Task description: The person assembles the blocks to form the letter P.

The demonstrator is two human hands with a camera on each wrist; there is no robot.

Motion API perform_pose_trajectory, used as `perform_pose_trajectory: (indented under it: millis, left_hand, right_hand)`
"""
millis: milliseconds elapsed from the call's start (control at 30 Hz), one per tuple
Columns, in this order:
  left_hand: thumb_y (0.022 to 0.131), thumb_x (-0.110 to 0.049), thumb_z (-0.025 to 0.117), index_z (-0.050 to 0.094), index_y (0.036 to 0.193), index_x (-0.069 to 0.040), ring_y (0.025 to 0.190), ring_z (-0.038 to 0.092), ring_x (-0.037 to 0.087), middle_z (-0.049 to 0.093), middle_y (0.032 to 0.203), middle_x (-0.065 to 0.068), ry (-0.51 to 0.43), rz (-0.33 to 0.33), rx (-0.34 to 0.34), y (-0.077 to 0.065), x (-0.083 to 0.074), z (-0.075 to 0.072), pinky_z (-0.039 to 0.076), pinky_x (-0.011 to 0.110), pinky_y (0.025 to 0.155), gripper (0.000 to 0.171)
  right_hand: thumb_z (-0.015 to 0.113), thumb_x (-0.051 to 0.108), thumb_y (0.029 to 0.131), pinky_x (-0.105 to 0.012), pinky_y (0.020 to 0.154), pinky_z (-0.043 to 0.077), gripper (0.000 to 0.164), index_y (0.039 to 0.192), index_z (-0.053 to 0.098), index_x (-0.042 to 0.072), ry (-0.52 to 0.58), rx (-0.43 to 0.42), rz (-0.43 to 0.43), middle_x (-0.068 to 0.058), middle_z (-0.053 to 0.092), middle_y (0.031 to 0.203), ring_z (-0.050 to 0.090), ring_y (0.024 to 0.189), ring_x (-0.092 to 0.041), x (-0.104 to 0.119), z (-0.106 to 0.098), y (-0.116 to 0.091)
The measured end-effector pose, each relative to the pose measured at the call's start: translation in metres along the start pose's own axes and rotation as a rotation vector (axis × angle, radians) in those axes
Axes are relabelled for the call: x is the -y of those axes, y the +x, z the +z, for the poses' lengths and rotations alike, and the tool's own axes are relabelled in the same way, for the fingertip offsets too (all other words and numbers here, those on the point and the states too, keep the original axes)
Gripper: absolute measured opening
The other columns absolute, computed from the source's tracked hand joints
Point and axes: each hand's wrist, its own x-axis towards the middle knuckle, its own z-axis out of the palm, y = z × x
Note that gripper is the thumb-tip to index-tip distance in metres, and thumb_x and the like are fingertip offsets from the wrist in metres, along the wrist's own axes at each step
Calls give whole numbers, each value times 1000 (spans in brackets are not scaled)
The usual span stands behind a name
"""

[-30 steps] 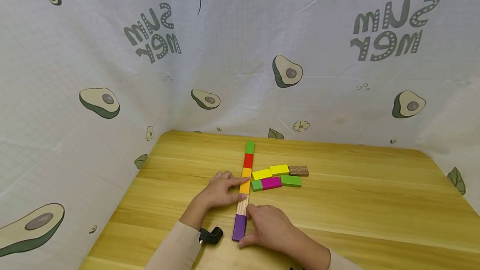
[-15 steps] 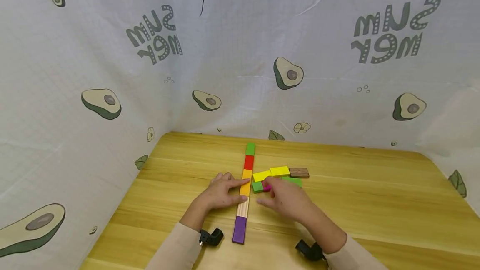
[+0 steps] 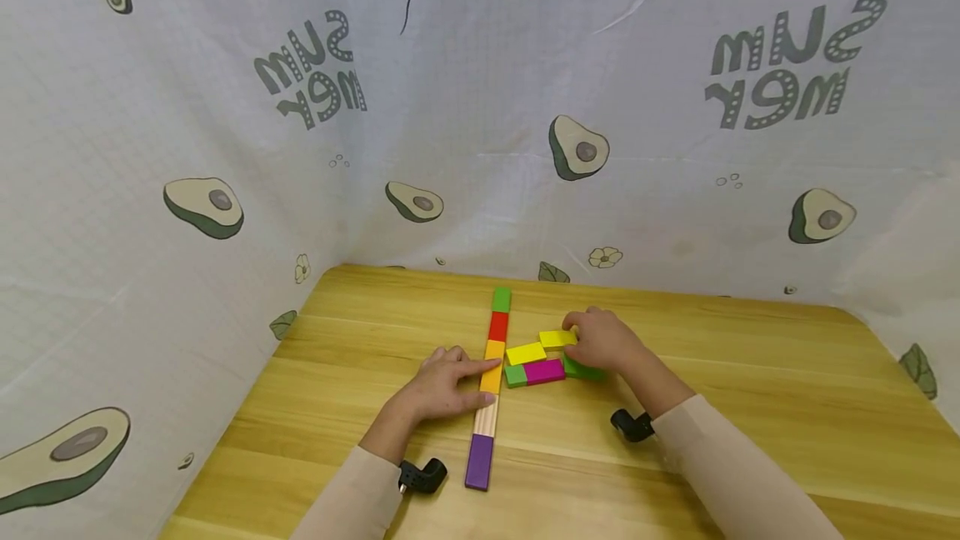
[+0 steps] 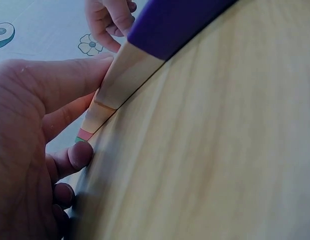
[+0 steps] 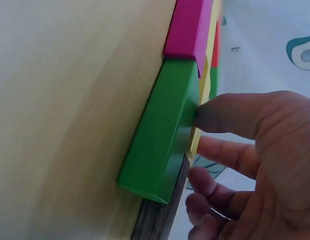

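A straight row of wooden blocks runs away from me: purple (image 3: 479,462), pale wood (image 3: 486,421), orange (image 3: 491,382), red (image 3: 498,326) and green (image 3: 501,299). My left hand (image 3: 438,387) rests against its left side, straight index finger touching the orange part and thumb at the pale block. To the right, my right hand (image 3: 611,344) pinches the right end of a yellow block (image 3: 556,339) between thumb and index finger. Beside this hand lie a longer green block (image 3: 582,369) and a dark brown block (image 5: 157,220), the latter hidden in the head view.
Between row and right hand lie another yellow block (image 3: 527,353), a small green block (image 3: 515,376) and a magenta block (image 3: 544,371). A wood-grain table (image 3: 750,407) carries everything. A printed white curtain (image 3: 480,107) hangs behind and at the sides.
My right hand leaves the purple end of the row, passes over the magenta block and reaches the farther yellow block, which has shifted slightly. The left hand stays in place.
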Motion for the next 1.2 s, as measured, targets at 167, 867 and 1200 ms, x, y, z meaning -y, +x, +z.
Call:
perform_pose_trajectory:
  millis: [167, 867, 1200]
  left_hand:
    - [91, -51, 69, 56, 146, -40, 85, 35, 15, 48, 94, -7, -6, 2, 3, 0, 0, 0, 29, 30, 75, 57]
    - [91, -53, 69, 55, 146, -43, 88, 36, 13, 50, 98, -8, -4, -2, 18, 2, 3, -1, 30, 30, 79, 58]
    - [91, -52, 69, 55, 146, -42, 87, 36, 13, 50, 98, -7, -2, 1, 15, 2, 3, -1, 30, 30, 79, 58]
  right_hand:
    - [75, 26, 91, -48, 88, 51, 37, 121, 67, 5, 11, 57, -11, -12, 64, 102, 55, 91, -28, -3, -2, 13]
    - [57, 34, 105, -57, 113, 39, 48, 143, 48, 7, 297, -18, 78, -25, 55, 144, 54, 126, -41, -10, 14, 102]
    - [52, 37, 107, -60, 115, 36, 49, 147, 46, 10, 208, -17, 91, -21, 53, 150, 49, 137, -45, -6, 13, 107]
